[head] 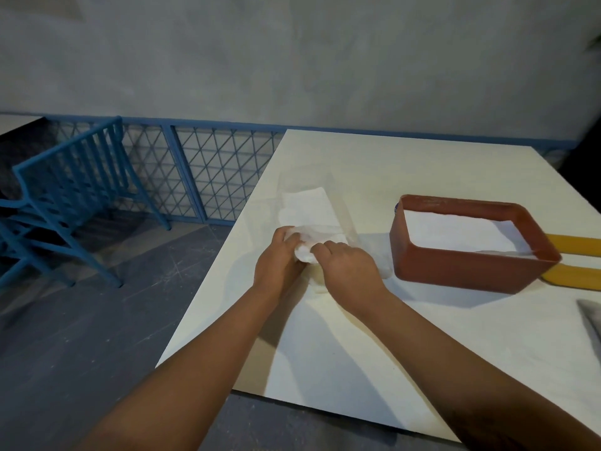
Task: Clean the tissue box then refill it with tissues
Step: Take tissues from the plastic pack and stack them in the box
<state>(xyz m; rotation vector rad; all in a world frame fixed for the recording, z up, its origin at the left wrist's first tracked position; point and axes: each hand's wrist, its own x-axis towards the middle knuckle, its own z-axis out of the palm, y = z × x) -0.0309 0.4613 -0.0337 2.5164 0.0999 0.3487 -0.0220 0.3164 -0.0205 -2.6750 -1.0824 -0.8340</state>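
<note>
Left grip (280, 255) + right grip (348, 269) pinch tissue pack (309, 212) | lengthwise away

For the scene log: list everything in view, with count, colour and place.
table: one, white, centre-right
tissue box: one, reddish-brown, open, table's right
tissues: stack, white, inside tissue box
tissue pack: one, white in clear wrap, table's middle
yellow strips: two, right of the box
grey item: one, right edge, cut off
chairs: count unclear, blue, floor left
lattice fence: one, blue, along the wall
left hand: one, grips pack's near end
right hand: one, grips pack's near end
</note>
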